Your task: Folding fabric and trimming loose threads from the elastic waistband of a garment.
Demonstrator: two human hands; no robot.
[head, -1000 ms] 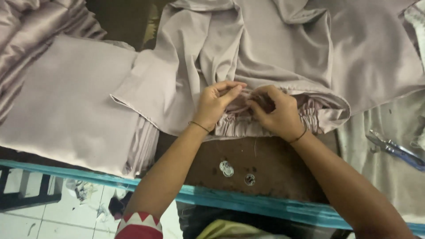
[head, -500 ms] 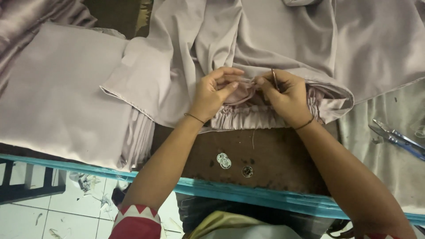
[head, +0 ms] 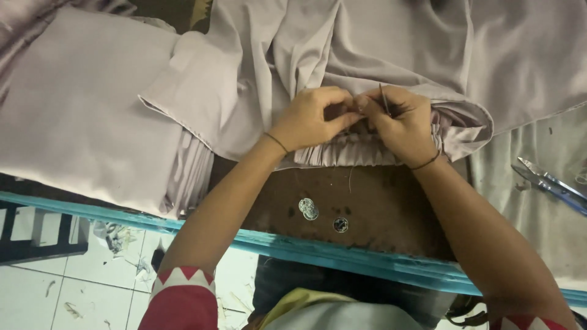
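While your left hand (head: 309, 117) pinches the pleated fabric edge (head: 342, 150) on the worktop (head: 379, 208), your right hand (head: 400, 122) grips a needle (head: 384, 99); you seem mid-stitch, so draw the thread steadily.

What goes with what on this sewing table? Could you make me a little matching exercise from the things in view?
Things:
1. gathered fabric band
2. coins
3. scissors
4. folded cloth stack

Places:
a. far right, on the pale cloth
b. left side of the table
c. pinched under the left hand and right hand
d. on the bare brown tabletop, near the front edge

Pairs: 1-c, 2-d, 3-a, 4-b
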